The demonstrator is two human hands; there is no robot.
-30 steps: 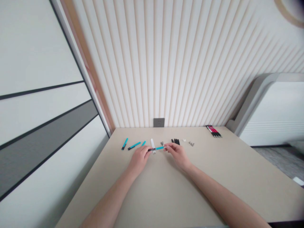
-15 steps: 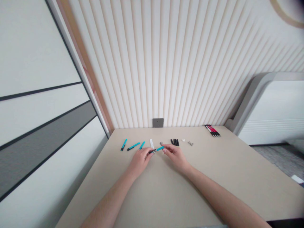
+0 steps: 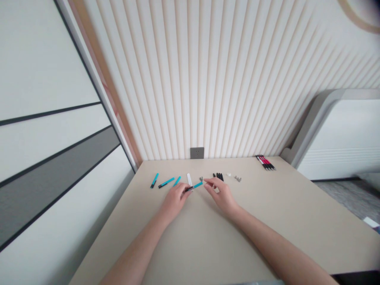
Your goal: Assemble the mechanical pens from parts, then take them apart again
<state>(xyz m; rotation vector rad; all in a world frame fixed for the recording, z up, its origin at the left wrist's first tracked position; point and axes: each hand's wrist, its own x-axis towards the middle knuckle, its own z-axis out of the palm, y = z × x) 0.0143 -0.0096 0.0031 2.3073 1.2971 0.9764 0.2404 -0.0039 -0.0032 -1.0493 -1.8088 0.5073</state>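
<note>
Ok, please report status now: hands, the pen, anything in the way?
Left hand gripping teal-black pen. Right hand open at its teal end. White stick directly behind pen.

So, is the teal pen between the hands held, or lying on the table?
Held. The left hand pinches the pen at its black end; the right hand is open by the teal end.
</note>
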